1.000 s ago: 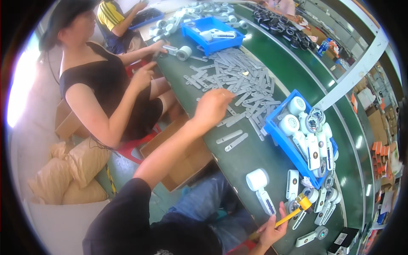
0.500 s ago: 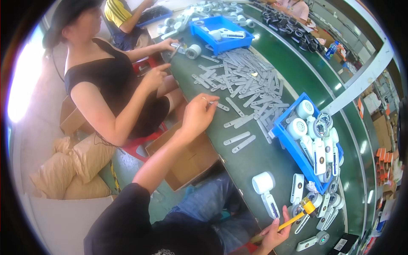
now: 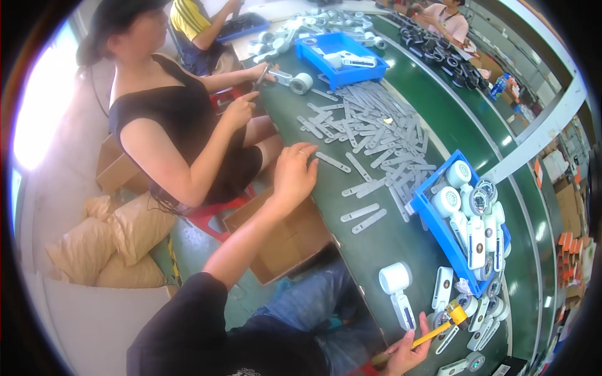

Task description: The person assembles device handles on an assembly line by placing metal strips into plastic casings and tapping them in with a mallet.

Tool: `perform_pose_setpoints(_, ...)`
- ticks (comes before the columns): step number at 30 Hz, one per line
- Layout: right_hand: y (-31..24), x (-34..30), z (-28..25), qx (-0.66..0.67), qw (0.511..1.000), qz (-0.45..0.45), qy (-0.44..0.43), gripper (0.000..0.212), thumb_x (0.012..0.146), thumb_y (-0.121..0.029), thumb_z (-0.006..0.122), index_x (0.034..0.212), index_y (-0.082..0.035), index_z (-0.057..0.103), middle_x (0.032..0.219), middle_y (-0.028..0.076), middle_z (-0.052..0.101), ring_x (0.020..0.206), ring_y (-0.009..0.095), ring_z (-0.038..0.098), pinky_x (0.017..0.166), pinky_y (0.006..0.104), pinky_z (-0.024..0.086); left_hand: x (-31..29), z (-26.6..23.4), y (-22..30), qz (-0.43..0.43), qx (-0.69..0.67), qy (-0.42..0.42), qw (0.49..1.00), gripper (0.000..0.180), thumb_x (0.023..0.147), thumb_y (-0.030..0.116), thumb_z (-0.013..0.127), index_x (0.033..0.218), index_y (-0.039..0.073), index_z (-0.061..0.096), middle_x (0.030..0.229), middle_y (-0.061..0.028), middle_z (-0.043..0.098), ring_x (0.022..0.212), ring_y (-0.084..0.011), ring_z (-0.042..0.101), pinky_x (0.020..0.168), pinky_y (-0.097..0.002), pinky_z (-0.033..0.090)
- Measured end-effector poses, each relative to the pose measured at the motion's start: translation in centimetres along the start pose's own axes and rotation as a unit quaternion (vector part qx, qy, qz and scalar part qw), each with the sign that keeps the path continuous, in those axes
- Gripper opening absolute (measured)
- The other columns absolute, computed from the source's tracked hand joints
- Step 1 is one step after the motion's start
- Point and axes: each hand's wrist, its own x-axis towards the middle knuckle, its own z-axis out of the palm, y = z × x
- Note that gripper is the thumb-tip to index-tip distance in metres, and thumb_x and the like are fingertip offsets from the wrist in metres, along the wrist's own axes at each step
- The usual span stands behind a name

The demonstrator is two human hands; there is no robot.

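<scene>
My left hand (image 3: 295,177), a ring on one finger, is over the table's left edge with its fingers curled. Its fingertips meet the near end of a slim grey plastic strip (image 3: 333,162), most of which shows. At the lower right my right hand (image 3: 406,356) is closed around the yellow handle of a small mallet (image 3: 456,312), its yellow head pointing away to the right. Just beyond that hand lies a white handheld fan (image 3: 395,279) with a round head. Two separate grey strips (image 3: 369,221) lie between my hands.
A heap of grey strips (image 3: 382,125) covers the table's middle. At right stands a blue bin (image 3: 433,222) full of white fans, with more beside it. Another blue bin (image 3: 338,76) sits farther off. A co-worker (image 3: 169,119) sits at left; an open carton (image 3: 282,244) is below the edge.
The whole view has shifted slightly. My left hand has drawn back toward the table edge, leaving more of the grey strip showing. My right hand still holds the mallet.
</scene>
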Motion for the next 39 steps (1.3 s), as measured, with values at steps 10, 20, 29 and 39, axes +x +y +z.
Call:
perform_pose_setpoints(10,0.8,0.1,-0.2,0.007,1.0,0.006,0.011,0.035,0.101,-0.001,0.059,0.133,0.01,0.053,0.149,0.027,0.058,0.04,0.011,0.054,0.037,0.0226,0.041,0.5,1.3,-0.6,0.006,0.007,0.004,1.0,0.032,0.089,0.008,0.075,0.121,0.003,0.075,0.128,-0.0151,0.07,0.118,-0.0371,0.062,0.104,-0.0456,0.049)
perform_pose_setpoints(20,-0.8,0.2,0.3,-0.038,0.999,-0.019,-0.014,0.039,0.102,0.007,0.057,0.141,0.013,0.053,0.142,0.02,0.067,0.047,0.011,0.052,0.042,0.0248,0.042,-0.2,2.1,3.1,0.093,-0.206,-0.069,0.972,0.012,0.094,0.01,0.074,0.102,0.005,0.08,0.114,-0.0122,0.077,0.108,-0.035,0.07,0.096,-0.0446,0.056)
perform_pose_setpoints(29,-1.5,0.2,0.5,-0.024,0.999,-0.032,-0.029,0.039,0.101,0.008,0.056,0.14,0.015,0.053,0.143,0.022,0.066,0.047,0.012,0.053,0.042,0.0255,0.044,4.9,3.5,-4.0,0.044,0.088,-0.085,0.991,0.052,0.091,0.024,0.079,0.139,0.007,0.068,0.154,-0.0227,0.056,0.14,-0.0452,0.051,0.119,-0.0533,0.037)
perform_pose_setpoints(39,-2.6,0.2,1.2,-0.039,0.999,-0.001,-0.017,0.037,0.102,0.007,0.054,0.139,0.013,0.056,0.135,0.022,0.07,0.049,0.01,0.053,0.046,0.0257,0.045,2.9,2.9,2.3,0.127,-0.174,-0.202,0.955,0.02,0.093,0.016,0.075,0.108,0.004,0.081,0.124,-0.0165,0.076,0.113,-0.0353,0.071,0.1,-0.0423,0.056)
